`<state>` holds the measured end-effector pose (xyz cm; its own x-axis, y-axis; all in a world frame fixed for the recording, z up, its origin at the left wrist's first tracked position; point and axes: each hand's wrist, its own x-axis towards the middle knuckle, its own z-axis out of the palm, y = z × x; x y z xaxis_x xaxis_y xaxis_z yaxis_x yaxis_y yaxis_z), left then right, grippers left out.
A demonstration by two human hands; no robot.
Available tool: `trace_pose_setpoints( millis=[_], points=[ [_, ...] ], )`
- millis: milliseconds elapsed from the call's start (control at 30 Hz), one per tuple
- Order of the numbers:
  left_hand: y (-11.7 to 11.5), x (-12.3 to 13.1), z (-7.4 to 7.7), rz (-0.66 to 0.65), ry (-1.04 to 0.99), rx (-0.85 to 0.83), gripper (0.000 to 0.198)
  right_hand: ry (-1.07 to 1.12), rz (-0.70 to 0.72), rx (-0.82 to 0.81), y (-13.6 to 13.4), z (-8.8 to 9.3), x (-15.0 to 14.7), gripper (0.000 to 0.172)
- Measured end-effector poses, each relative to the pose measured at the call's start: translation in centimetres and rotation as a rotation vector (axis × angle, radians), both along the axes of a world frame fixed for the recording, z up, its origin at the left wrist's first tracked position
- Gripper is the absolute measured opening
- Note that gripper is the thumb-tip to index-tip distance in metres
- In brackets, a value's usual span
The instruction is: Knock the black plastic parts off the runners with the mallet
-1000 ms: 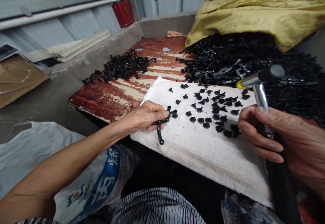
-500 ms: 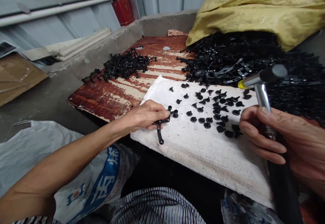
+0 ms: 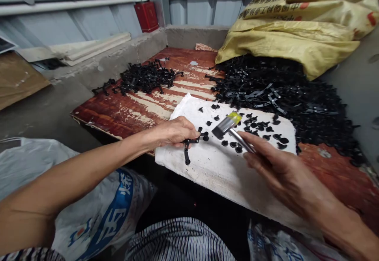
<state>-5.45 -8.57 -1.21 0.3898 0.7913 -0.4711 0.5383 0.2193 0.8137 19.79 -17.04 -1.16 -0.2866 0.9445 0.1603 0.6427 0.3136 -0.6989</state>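
Observation:
My left hand rests at the near edge of a white foam slab, shut on a branched black plastic piece with one arm hanging toward me. Several small black mushroom-shaped plastic pieces lie scattered on the slab beyond it. My right hand grips the metal handle of a small hammer. The hammer's head, banded in yellow, hangs above the slab's middle, close to the scattered pieces. Its contact with the slab cannot be seen.
A heap of black plastic runners spills from a yellow woven sack at the right. A smaller heap lies on a peeling red-painted board. A low concrete wall runs behind, and a white printed sack lies at lower left.
The hammer has swung from the upper right down and left to above the slab, with my right hand moving with it. My left hand still holds the black piece in place.

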Motion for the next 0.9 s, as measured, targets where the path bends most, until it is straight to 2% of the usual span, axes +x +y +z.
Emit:
trace_pose_setpoints(
  millis=[100,267,467,600,733,900],
  points=[
    [0.1,-0.3,-0.3,-0.028,-0.021,0.022,0.025,-0.140,0.073,0.141,-0.1,-0.8,-0.7,0.047],
    [-0.1,-0.1,0.0,-0.045,-0.001,0.047,0.022,-0.211,0.014,0.365,-0.4,0.0,-1.5,0.050],
    [0.0,0.3,0.1,-0.054,0.028,0.067,0.022,-0.427,0.054,0.320,-0.1,-0.2,-1.6,0.053],
    [0.1,0.1,-0.2,-0.072,0.038,0.093,0.023,-0.292,0.043,0.401,-0.9,0.6,-1.9,0.052],
    [0.1,-0.1,-0.4,-0.101,-0.001,0.101,0.027,-0.189,-0.011,0.525,-1.6,1.1,-2.2,0.067],
    [-0.1,0.1,-0.5,-0.078,0.018,0.060,0.024,-0.307,0.052,0.369,-1.0,-0.6,-1.4,0.053]
  ],
)
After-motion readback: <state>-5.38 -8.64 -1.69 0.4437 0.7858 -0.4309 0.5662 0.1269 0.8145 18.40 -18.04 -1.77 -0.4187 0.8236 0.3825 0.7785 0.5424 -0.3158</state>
